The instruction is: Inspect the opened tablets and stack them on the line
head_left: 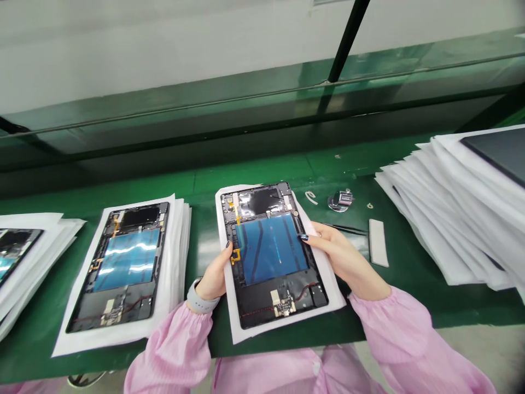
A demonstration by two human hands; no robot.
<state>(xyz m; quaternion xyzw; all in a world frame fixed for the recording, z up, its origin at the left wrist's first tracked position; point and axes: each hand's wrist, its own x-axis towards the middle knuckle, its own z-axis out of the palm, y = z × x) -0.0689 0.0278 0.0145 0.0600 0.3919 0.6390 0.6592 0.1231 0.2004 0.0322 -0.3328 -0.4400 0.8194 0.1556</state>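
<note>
An opened tablet [270,254] with a blue battery panel and bare circuitry lies face down on a white foam sheet [233,323] in the middle of the green bench. My left hand [215,276] grips the tablet's left edge, thumb on top. My right hand [342,254] holds the right edge of the tablet and sheet, fingers curled round it. Both sleeves are pink, and a grey watch band sits on the left wrist.
A second opened tablet [125,265] rests on a stack of white sheets [174,257] to the left, a third [14,249] at the far left. A tall fanned pile of sheets [455,219] fills the right. A metal counter [341,200] and white strip [378,242] lie behind.
</note>
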